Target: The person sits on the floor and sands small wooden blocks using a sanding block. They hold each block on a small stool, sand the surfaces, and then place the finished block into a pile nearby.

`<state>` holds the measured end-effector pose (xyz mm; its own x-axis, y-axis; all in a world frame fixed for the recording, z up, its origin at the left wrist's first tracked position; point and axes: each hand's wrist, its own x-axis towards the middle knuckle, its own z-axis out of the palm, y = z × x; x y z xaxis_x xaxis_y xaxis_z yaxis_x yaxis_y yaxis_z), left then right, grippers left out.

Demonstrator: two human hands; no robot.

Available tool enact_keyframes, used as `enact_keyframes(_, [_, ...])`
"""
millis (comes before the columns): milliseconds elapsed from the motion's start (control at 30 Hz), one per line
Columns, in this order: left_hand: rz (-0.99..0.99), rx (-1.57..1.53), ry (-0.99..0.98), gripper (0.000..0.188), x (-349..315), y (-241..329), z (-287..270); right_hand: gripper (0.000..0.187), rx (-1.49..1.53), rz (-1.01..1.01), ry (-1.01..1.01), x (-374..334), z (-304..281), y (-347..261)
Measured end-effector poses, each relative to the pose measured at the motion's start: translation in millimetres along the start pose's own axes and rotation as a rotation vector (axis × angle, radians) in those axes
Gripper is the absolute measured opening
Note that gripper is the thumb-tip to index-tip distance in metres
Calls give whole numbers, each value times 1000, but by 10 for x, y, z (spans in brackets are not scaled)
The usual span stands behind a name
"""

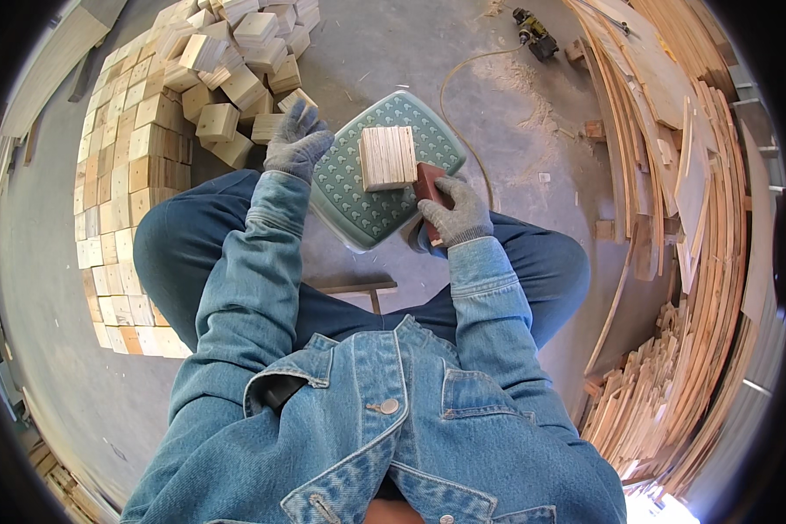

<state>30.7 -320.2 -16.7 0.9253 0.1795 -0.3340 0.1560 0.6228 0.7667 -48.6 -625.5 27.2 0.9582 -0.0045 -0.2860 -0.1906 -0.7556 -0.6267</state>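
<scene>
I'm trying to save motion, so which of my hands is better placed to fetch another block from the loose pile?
Probably your left hand: it looks empty, with fingers spread, near the loose pile. Your right hand is farther away and holds a reddish-brown block.

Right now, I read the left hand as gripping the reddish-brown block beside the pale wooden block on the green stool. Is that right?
Not quite: in the head view, it is the right hand that grips the reddish-brown block beside the pale wooden block on the green stool.
</scene>
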Motion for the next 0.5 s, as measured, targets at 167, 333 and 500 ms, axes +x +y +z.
enact_keyframes(167, [65, 85, -34, 75, 146, -205, -194, 64, 20, -22, 13, -2, 24, 7])
enact_keyframes(333, [101, 326, -112, 73, 16, -245, -60, 64, 3, -41, 40, -4, 36, 74])
enact_keyframes(500, [56, 585, -47, 46, -2, -157, -59, 64, -9, -43, 30, 11, 42, 80])
